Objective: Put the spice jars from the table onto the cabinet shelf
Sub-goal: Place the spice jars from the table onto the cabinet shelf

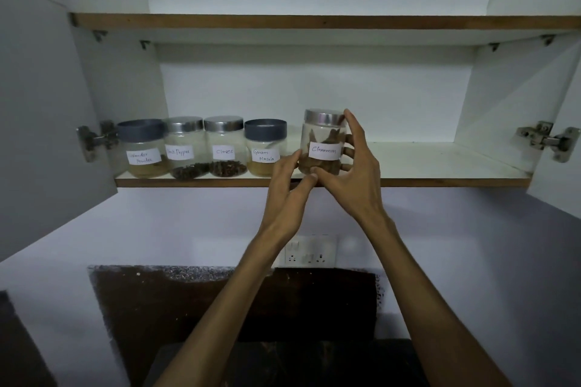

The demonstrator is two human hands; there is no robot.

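Now your Cinnamon jar (322, 143) stands upright on the cabinet shelf (440, 181), just right of the Garam Masala jar (265, 148). Your right hand (352, 173) curls round it, gripping; your left hand (287, 192) touches its lower side with straight fingers.

The white cabinet shelf (440, 163) with a brown front edge carries five labelled jars in a row along its front. From nine o'clock toward the centre stand the coriander powder jar (143, 149) with a dark lid, the black pepper jar (186, 148) with a metal lid, the cloves jar (225, 146) with a metal lid, and the garam masala jar (265, 148) with a dark lid, all close together. A gap further toward three o'clock stands the cinnamon jar (321, 141), upright, metal-lidded.
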